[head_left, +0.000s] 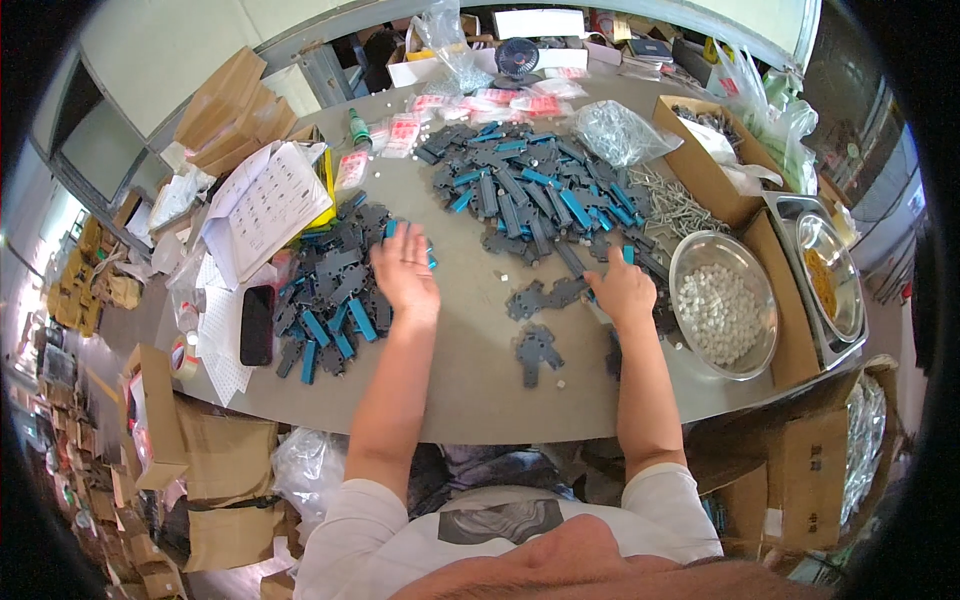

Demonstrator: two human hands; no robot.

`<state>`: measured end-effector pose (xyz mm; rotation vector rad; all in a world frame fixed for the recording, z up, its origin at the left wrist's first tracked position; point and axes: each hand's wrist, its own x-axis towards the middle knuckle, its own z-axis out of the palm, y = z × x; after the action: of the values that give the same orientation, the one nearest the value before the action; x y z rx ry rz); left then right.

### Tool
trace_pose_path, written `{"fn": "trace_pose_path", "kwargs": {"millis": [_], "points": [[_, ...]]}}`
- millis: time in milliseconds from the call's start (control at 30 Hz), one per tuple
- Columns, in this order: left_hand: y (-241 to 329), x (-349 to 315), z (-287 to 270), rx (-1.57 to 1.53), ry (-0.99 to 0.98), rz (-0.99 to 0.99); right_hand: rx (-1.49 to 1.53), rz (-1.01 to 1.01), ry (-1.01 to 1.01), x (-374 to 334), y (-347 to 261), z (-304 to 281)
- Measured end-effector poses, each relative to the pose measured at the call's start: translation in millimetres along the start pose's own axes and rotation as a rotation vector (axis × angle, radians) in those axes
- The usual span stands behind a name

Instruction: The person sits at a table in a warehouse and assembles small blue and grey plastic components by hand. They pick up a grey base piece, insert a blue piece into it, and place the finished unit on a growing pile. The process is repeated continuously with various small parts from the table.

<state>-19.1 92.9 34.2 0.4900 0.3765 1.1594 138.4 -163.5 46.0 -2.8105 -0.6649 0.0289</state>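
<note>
While bare tabletop [465, 350] between them reaches the near edge [490, 439], the left hand [406, 272] spreads loose, the right hand's [626, 292] grip unclear.

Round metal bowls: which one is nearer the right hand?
The bowl of small white pieces, just right of the right hand; the other bowl, with yellowish contents, stands farther right.

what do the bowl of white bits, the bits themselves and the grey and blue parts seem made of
Bowl: polished metal, probably stainless steel, given its silvery shine.
White bits: perhaps plastic, fairly matte; too small to be sure.
Grey and blue parts: likely molded plastic, evenly coloured; painted metal remains possible.
</note>
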Motion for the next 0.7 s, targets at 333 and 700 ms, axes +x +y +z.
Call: {"fn": "trace_pose_path", "kwargs": {"millis": [333, 700], "points": [[-26, -113, 18, 1.92, -1.419, 0.039, 0.139, -0.022, 0.062, 7, 0, 23], [-32, -80, 20, 1.15, -0.946, -0.24, 0.869, -0.379, 0.086, 3, -11, 25]]}}
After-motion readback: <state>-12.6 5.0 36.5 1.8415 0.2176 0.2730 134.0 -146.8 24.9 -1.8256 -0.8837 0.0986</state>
